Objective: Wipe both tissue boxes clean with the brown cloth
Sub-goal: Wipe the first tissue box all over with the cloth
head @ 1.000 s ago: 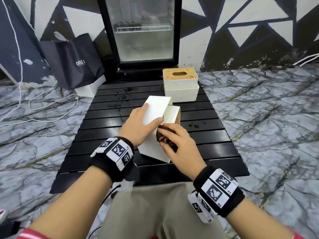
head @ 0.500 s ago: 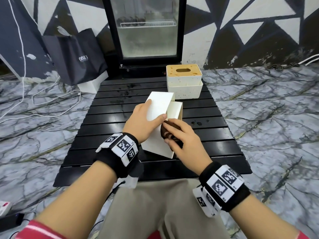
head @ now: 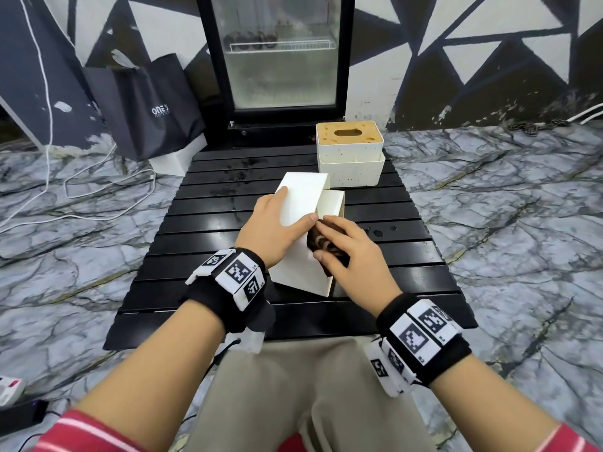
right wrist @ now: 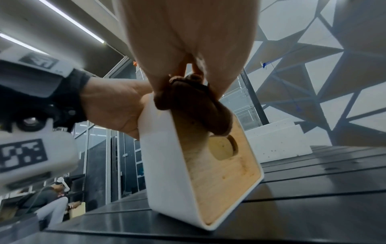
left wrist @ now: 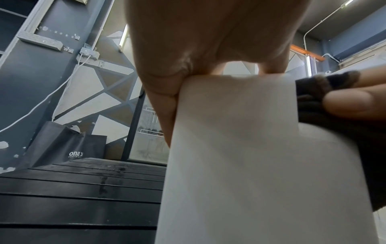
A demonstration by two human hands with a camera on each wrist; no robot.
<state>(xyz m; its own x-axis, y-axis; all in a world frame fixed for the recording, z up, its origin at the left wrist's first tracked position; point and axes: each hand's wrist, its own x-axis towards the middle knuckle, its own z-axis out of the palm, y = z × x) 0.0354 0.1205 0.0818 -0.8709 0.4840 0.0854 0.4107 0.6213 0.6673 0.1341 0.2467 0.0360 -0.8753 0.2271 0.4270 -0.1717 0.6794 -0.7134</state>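
Observation:
A white tissue box (head: 300, 203) is tipped onto its side on the black slatted table (head: 195, 243), its wooden lid (right wrist: 225, 173) facing right. My left hand (head: 277, 223) grips the box (left wrist: 250, 148) from above, thumb on the near face. My right hand (head: 346, 252) holds the bunched brown cloth (head: 321, 244) against the lid's upper edge; in the right wrist view the cloth (right wrist: 194, 105) sits on that rim. A second white speckled tissue box (head: 349, 148) with a stained wooden lid stands upright at the table's far end.
A glass-door fridge (head: 280, 57) stands behind the table. A dark paper bag (head: 146, 106) leans at the back left beside a white cable (head: 98, 187) on the marble floor. Small dark spots (head: 378, 231) mark the table right of the held box. My lap is at the near edge.
My right hand has slid the brown cloth a little up and away along the box's lid side. The left hand keeps its grip on the box.

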